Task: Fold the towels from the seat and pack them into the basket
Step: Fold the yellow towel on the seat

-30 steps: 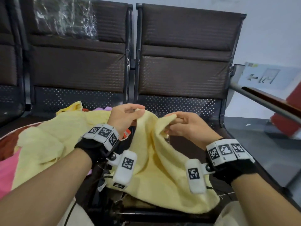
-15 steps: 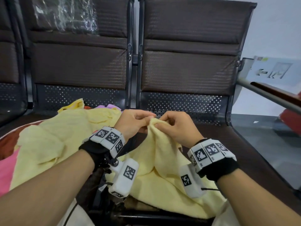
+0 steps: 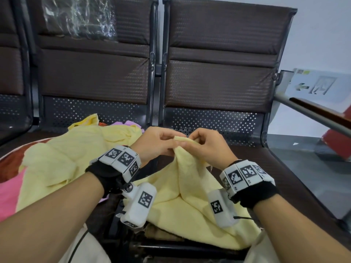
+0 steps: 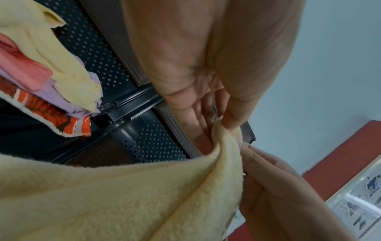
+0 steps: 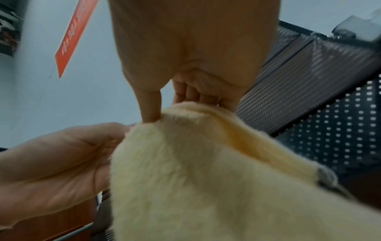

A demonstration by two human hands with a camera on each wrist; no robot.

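Observation:
A pale yellow towel [image 3: 190, 202] hangs from both hands over the front of the right seat. My left hand [image 3: 163, 144] and right hand [image 3: 197, 143] meet at its top edge and pinch it between thumb and fingers, almost touching. The left wrist view shows the left hand [image 4: 224, 124] pinching the yellow towel [image 4: 123, 195] at a bunched corner. In the right wrist view the right hand [image 5: 185, 104] holds the yellow towel [image 5: 206, 179] along its top. A heap of towels [image 3: 62, 160], yellow, pink and lilac, lies on the left seat. No basket is in view.
Dark brown bench seats with perforated metal backs [image 3: 214, 86] stand ahead. A metal armrest [image 3: 313, 114] juts out at the right, with grey floor and a red object beyond. An orange patterned cloth [image 4: 62, 117] lies under the heap.
My right hand has moved left along the towel's edge until it meets my left hand. The top edge, spread a second ago, is now gathered between both hands.

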